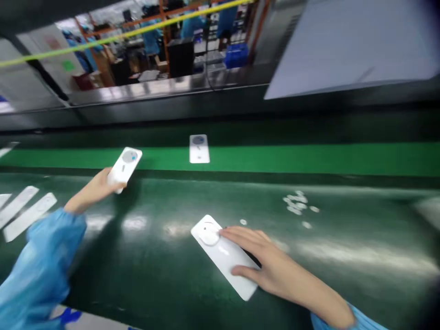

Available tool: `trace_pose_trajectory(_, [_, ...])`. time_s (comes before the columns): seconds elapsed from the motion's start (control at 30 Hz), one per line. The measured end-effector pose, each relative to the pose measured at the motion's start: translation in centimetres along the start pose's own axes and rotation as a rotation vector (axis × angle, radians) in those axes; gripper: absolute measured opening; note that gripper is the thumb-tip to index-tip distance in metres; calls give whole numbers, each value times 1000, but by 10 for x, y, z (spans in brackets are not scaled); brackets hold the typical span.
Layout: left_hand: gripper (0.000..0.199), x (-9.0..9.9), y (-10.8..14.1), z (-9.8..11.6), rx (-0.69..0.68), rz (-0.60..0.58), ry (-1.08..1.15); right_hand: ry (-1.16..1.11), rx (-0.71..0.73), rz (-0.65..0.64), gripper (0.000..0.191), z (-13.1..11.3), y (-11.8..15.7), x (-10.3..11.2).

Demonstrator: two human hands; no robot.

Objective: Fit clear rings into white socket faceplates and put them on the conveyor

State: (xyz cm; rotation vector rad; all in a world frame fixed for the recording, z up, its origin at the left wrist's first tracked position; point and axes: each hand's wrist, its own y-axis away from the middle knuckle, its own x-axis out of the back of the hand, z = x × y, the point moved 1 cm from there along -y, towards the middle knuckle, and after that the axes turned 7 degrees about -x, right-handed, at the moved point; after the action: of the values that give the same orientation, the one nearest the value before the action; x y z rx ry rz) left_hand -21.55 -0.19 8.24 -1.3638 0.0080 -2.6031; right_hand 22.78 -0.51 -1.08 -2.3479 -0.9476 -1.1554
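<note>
at the lower middle of the frame the right hand lies over a white rectangular panel that rests flat on the dark green bench, fingers spread along its right edge and thumb tucked at its near end, so the grip is a loose clasp on the panel rather than a lift. left of centre the left hand holds a second white panel, with a grey round patch, raised and tilted above the bench edge, its grip closed around the lower end. a third panel lies alone on the bright green belt beyond. to handle these well, i judge the hands should keep to the edges, off the round marks, and lower each piece flat. white strips lie at the far left, small white discs at the right
</note>
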Motion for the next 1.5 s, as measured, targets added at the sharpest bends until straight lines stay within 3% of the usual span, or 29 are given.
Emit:
trace_pose_trajectory(0.1, [92, -31, 39, -3, 24, -249, -113, 22, -91, 29, 58, -11, 3, 2])
trace_pose_trajectory(0.13, [92, -41, 55, 1, -3, -224, -175, 55, -108, 54, 60, -14, 3, 0])
trace_pose_trajectory(0.23, [91, -74, 89, 31, -170, 21, -376, 190, -117, 131, 72, -24, 3, -16])
trace_pose_trajectory(0.3, [77, -101, 94, 60, -320, 38, -393, 260, -100, 193, 74, -27, 3, -29])
trace_pose_trajectory(0.37, [67, -129, 88, 88, -450, -117, -325, 295, -80, 263, 72, -27, 4, -39])
trace_pose_trajectory(0.43, [57, -150, 79, 110, -506, -226, -229, 293, -62, 313, 73, -25, 4, -45])
trace_pose_trajectory(0.5, [46, -162, 70, 123, -479, -259, -104, 256, -56, 333, 78, -24, 4, -45])
trace_pose_trajectory(0.6, [39, -167, 65, 132, -380, -291, 217, 129, -60, 375, 79, -24, 3, -39])
trace_pose_trajectory(0.73, [43, -177, 74, 135, -132, -415, 942, -118, 25, 535, 42, -25, 0, -31])
trace_pose_trajectory(0.8, [51, -187, 82, 137, -41, -406, 1145, -113, 60, 576, 36, -26, -1, -30])
trace_pose_trajectory(0.93, [47, -199, 91, 139, 1, -393, 1189, 141, 33, 622, 31, -26, -1, -30])
trace_pose_trajectory(1.13, [39, -196, 92, 140, -9, -418, 1127, 410, 52, 638, 23, -33, 3, -28])
trace_pose_trajectory(1.5, [41, -197, 96, 142, -15, -469, 1121, 220, 22, 635, 19, -38, 1, -24])
